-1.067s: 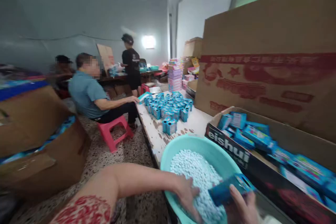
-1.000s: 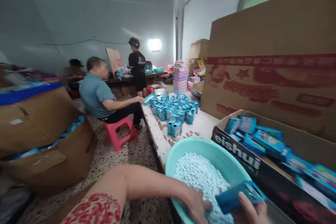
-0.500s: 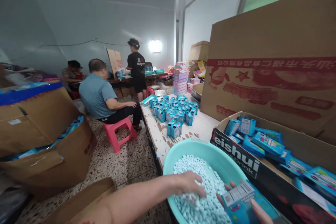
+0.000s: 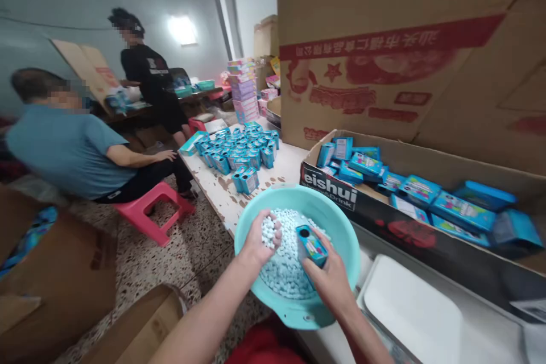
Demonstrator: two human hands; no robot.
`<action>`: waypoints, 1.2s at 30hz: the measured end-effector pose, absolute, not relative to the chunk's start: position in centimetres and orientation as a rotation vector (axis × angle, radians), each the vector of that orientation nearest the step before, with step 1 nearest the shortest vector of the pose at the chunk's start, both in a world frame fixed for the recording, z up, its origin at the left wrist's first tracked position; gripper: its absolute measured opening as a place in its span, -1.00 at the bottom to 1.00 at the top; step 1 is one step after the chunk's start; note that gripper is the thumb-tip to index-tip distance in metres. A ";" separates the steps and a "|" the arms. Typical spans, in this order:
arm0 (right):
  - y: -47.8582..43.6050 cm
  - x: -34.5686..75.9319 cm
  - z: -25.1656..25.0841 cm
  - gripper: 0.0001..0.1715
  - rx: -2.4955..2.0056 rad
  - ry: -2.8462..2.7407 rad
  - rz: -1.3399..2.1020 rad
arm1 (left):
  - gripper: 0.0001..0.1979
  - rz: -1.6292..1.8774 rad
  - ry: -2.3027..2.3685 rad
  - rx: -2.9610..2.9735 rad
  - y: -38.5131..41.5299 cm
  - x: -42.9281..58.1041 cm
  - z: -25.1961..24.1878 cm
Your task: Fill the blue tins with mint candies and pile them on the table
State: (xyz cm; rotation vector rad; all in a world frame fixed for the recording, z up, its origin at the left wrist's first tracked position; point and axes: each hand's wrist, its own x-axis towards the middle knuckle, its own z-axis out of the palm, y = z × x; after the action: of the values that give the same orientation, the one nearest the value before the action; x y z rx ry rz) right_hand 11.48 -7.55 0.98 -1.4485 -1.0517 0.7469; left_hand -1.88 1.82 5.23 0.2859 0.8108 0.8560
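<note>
My left hand (image 4: 261, 239) is cupped over the basin, with a handful of pale blue candies (image 4: 268, 231) in its palm and curled fingers. In my right hand (image 4: 330, 273) is a small blue candy box (image 4: 313, 247), tilted, its top face with a dark round hole turned towards me. Both hands are above the turquoise basin (image 4: 347, 239), which holds a heap of the same loose candies (image 4: 288, 273). A narrow gap separates the box from the left hand.
Beyond the basin, several blue boxes (image 4: 239, 151) stand on the worn white table (image 4: 205, 182). A carton (image 4: 328, 190) of blue boxes lies right, behind a white flat-topped device (image 4: 412, 307). A co-worker (image 4: 72, 142) sits on a pink stool (image 4: 149, 210); another (image 4: 149, 79) stands farther back.
My left hand has come up out of the candies with a handful, palm now turned up. My right hand has brought the box over the basin. The view has swung right and down.
</note>
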 end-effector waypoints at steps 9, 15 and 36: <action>-7.0 10.9 1.3 -0.59 -1.449 -1.252 0.641 | -0.70 1.181 0.733 0.592 1.0 1.4 8.0; -7.2 10.7 1.3 -0.65 -1.466 -1.263 0.562 | -0.69 1.263 0.780 0.698 1.0 1.9 7.1; -7.6 10.6 1.1 -0.65 -1.492 -1.272 0.491 | -0.69 1.267 0.810 0.901 0.5 1.7 6.3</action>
State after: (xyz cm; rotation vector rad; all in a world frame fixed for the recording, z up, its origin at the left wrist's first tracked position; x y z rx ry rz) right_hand 10.60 -7.55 1.06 -1.4921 -1.2715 0.4907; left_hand 1.72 0.52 6.29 0.9009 0.8095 1.2669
